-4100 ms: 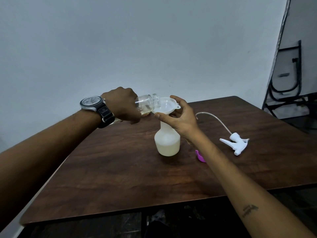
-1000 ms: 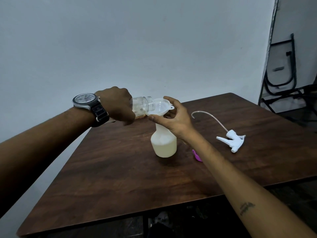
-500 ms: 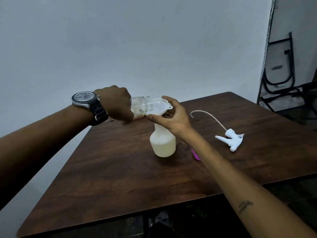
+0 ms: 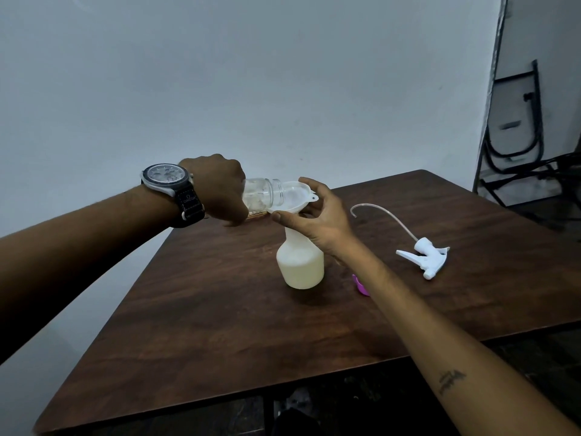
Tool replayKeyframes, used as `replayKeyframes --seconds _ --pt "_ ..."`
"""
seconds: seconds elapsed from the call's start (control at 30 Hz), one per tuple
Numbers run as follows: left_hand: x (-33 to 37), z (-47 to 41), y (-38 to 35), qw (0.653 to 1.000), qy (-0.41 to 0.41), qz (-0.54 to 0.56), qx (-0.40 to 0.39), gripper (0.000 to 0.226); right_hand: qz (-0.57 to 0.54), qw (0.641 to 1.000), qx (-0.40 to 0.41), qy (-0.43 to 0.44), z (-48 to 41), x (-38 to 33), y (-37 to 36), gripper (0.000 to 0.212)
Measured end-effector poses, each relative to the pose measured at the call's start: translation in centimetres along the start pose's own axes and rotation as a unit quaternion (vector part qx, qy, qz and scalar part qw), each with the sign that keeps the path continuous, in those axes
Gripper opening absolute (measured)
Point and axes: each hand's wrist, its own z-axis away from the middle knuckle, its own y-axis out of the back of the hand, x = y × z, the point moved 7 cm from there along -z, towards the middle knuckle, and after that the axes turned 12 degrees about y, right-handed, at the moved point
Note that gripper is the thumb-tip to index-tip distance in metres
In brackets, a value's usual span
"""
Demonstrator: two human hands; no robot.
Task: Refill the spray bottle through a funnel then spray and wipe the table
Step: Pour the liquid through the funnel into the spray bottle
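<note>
The clear jar [image 4: 262, 193] is gripped in the curled left hand [image 4: 217, 190] and tipped sideways, mouth at the funnel [image 4: 298, 196]. The funnel's rim is held between right hand [image 4: 317, 215] thumb and fingers, atop the spray bottle [image 4: 303, 262] standing mid-table [image 4: 220, 325].

Your light is dim, flat and cool on the plain grey-white wall [image 4: 283, 73]. The dark brown wooden table [image 4: 220, 325] shows a soft sheen mid-frame and only a faint shadow beneath the translucent white plastic spray bottle [image 4: 303, 265]. Your left forearm [image 4: 63, 262] sinks near black at lower left. The wide lens tilts straight edges at upper right.
</note>
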Motion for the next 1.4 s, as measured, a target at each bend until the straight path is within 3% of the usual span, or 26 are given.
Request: replayKeyframes --seconds 0.53,1.4 --pt "1.0 -0.4 0.5 0.993 -0.059 -0.085 0.056 0.013 -0.010 1.000 0.004 -0.008 0.2 -0.3 -0.1 0.085" --pt "0.9 -0.2 0.5 0.997 -0.063 -0.039 0.019 0.014 0.003 1.000 0.004 -0.004 0.4 -0.9 0.0 0.084"
